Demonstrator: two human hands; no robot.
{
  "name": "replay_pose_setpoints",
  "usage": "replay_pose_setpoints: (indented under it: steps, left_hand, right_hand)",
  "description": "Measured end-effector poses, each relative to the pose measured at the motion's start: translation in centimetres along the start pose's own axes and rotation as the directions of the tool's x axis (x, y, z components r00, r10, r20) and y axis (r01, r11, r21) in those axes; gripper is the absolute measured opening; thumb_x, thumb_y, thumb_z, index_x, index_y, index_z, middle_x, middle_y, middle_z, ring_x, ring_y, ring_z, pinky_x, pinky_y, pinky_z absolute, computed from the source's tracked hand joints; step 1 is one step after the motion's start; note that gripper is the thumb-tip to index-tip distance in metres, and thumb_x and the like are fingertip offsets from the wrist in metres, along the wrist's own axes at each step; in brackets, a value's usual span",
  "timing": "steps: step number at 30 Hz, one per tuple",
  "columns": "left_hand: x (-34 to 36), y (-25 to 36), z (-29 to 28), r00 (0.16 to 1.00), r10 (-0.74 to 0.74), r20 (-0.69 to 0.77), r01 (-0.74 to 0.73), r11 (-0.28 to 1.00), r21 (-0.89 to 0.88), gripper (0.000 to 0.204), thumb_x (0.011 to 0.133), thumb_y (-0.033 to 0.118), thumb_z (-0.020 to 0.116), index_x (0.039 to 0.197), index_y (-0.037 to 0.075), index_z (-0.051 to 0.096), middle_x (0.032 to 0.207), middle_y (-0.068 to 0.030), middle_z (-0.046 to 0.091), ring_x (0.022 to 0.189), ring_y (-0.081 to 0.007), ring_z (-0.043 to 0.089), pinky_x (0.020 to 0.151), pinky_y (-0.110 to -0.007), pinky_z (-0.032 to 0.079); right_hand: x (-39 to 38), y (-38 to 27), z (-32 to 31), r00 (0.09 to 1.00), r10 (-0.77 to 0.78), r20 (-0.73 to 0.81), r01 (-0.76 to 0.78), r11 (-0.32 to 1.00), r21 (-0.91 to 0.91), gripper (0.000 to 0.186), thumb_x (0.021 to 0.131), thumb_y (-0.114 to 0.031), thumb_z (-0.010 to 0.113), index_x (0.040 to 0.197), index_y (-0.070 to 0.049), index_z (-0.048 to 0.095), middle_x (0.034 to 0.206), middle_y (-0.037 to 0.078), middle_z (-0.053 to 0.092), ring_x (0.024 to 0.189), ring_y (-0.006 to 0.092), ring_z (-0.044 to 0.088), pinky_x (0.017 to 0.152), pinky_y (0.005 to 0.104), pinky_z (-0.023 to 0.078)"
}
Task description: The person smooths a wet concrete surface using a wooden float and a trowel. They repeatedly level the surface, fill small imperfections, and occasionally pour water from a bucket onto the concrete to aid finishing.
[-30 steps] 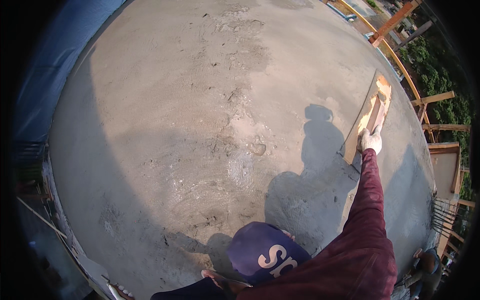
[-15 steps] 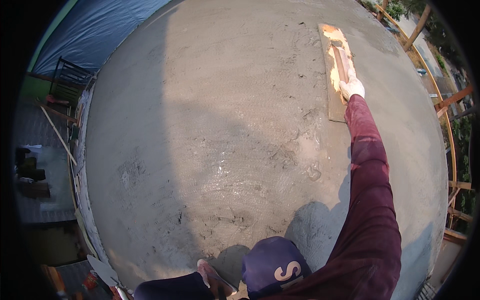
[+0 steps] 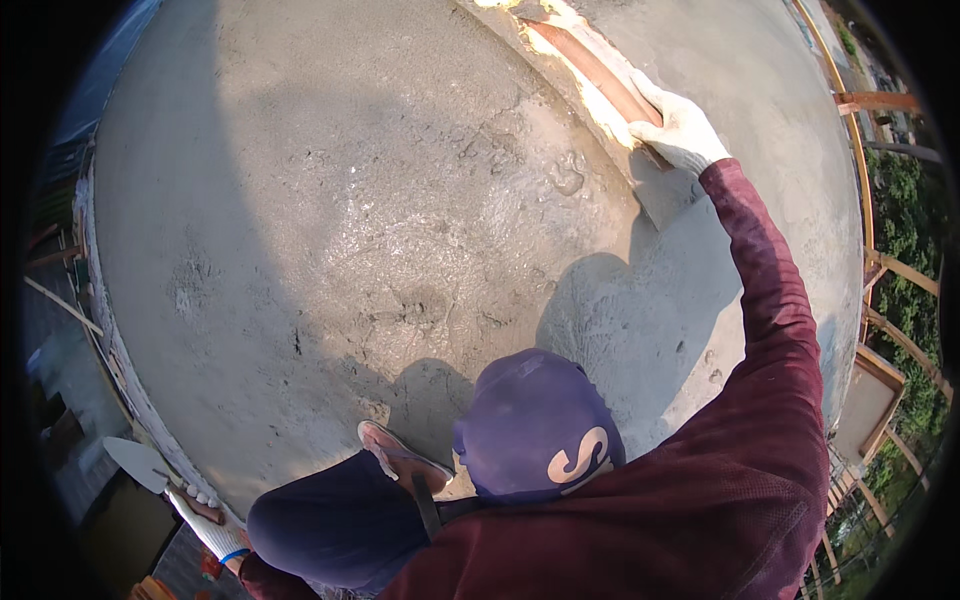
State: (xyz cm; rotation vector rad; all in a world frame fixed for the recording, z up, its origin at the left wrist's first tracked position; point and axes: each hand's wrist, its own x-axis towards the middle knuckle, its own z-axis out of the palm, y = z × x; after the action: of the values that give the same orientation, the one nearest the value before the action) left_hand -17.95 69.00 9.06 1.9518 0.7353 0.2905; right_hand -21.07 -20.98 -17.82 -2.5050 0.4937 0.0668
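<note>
My gloved right hand (image 3: 675, 132) grips the wooden handle of a long, paint-smeared float (image 3: 575, 60), which lies diagonally on the wet grey concrete (image 3: 420, 220) at the top centre-right. My gloved left hand (image 3: 210, 525), low at the left edge, holds a pointed trowel (image 3: 138, 460) by its handle, its blade beside the slab's edge. My bent left leg (image 3: 330, 510) in dark blue and a sandalled foot (image 3: 400, 455) show below, beside a rounded purple-blue cloth shape (image 3: 525, 420) with a pale print.
A blue tarp (image 3: 105, 50) borders the slab at upper left, with loose battens (image 3: 65, 305) below it. Timber formwork (image 3: 865, 260), a shallow framed panel (image 3: 870, 400) and greenery (image 3: 900, 220) lie beyond the curved right edge. The concrete is rough through the middle.
The float has swung from upright at the right to diagonal at upper centre, with my arm more bent. The view has shifted, and my left hand with the trowel now shows at lower left.
</note>
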Motion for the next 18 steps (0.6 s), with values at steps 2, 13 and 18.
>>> replay_pose_setpoints:
  steps: [2, 13, 18]
  left_hand:
    - [1.2, 5.0, 6.8, 0.996, 0.066, 0.062, -0.064, 0.997, -0.044, 0.065, 0.109, 0.048, 0.047, 0.163, 0.015, 0.034, 0.169, -0.0058, 0.032, 0.156, -0.0162, 0.024, 0.123, -0.034, 0.022]
    - [-5.0, 10.2, 26.7, 0.749, 0.103, 0.655, 0.001, 0.988, -0.156, 0.046, 0.106, 0.044, 0.058, 0.138, 0.011, 0.059, 0.093, 0.0017, 0.061, 0.069, -0.0067, 0.057, 0.057, -0.023, 0.047]
    - [-7.1, 8.0, 31.0, 0.684, 0.052, 0.728, 0.016, 0.996, -0.086, 0.045, 0.101, 0.049, 0.065, 0.119, 0.008, 0.064, 0.089, -0.0017, 0.065, 0.068, -0.0098, 0.06, 0.056, -0.026, 0.048]
  right_hand:
    - [-8.4, -2.5, 0.9, 1.0, 0.02, -0.009, -0.02, 0.998, -0.056, 0.076, 0.086, -0.023, 0.071, 0.156, -0.016, 0.043, 0.119, 0.021, 0.068, 0.108, 0.0394, 0.067, 0.093, 0.0435, 0.054]
    - [-17.2, -8.2, 11.8, 0.994, -0.109, -0.007, 0.105, 0.969, -0.222, 0.052, 0.093, -0.017, 0.06, 0.144, -0.028, 0.058, 0.122, 0.019, 0.063, 0.11, 0.0358, 0.065, 0.09, 0.048, 0.055]
    - [-2.3, -6.8, 8.4, 0.992, -0.099, -0.08, 0.074, 0.96, -0.271, 0.058, 0.094, -0.019, 0.058, 0.151, -0.028, 0.05, 0.144, 0.011, 0.06, 0.113, 0.036, 0.067, 0.097, 0.048, 0.055]
